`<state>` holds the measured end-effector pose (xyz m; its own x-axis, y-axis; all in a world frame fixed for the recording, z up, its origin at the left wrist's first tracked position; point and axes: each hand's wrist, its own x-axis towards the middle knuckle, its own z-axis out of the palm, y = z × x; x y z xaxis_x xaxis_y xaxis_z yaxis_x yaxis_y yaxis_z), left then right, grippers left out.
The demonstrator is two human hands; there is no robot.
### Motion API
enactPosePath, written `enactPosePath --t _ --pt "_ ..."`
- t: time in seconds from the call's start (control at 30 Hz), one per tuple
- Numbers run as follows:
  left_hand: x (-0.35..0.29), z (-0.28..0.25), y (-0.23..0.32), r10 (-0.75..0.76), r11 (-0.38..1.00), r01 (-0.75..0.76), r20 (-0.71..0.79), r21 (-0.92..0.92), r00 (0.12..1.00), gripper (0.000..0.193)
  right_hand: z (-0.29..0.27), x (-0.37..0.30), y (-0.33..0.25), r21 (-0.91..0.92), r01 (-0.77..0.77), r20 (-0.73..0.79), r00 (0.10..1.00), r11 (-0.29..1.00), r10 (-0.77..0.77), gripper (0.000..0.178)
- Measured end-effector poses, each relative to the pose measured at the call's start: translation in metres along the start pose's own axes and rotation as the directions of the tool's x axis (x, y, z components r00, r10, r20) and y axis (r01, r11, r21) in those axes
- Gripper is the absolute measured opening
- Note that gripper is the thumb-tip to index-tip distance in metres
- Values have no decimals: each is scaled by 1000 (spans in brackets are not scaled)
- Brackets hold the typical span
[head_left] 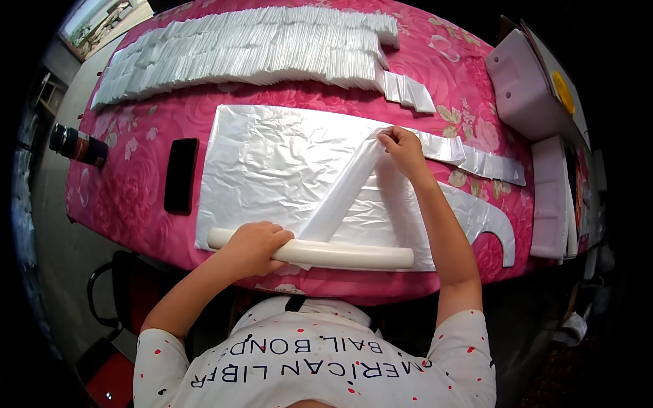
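A pile of flat white plastic bags [265, 156] lies in front of me, with handle-shaped strips reaching out to the right. Across its near edge rests a smooth cream-white rod [347, 257]. My left hand [257, 248] is closed over the rod left of its middle, pressing it onto the plastic. Farther out, my right hand [403, 146] pinches the edge of the top plastic bag. That bag is pulled up into a slanting fold [343, 183] that runs down toward the rod. Part of the rod is hidden under my left hand.
Long rows of folded white plastic [238, 51] line the far side of the pink flowered tablecloth [129, 183]. A black phone [181, 177] and a dark bottle [78, 145] are at the left. White foam boxes [520, 81] stand along the right edge. Red-and-black chairs [132, 289] are at lower left.
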<state>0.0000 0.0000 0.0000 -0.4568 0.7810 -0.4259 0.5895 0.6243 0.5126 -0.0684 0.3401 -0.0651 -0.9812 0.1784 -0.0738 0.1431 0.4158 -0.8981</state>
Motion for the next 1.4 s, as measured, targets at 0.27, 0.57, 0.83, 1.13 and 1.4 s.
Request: enactPosePath --t 0.27,0.57,0.83,1.13,1.4 --pt "37 51 1 697 712 -636 -184 299 693 53 11 7 -16 -136 -51 153 986 989 71 21" --pt "22 85 13 487 852 -419 -183 314 854 79 29 -82 -46 -289 337 44 940 896 -339 39" --pt "18 99 27 418 869 -322 -210 375 884 80 43 -165 -40 -521 440 196 895 731 -399 45" --pt "18 72 18 427 902 -390 -257 185 867 81 -44 -140 -1 -662 102 -215 923 743 -319 42" --pt "13 112 35 356 910 -277 -238 307 904 78 36 -189 -33 -509 491 203 867 707 -455 49"
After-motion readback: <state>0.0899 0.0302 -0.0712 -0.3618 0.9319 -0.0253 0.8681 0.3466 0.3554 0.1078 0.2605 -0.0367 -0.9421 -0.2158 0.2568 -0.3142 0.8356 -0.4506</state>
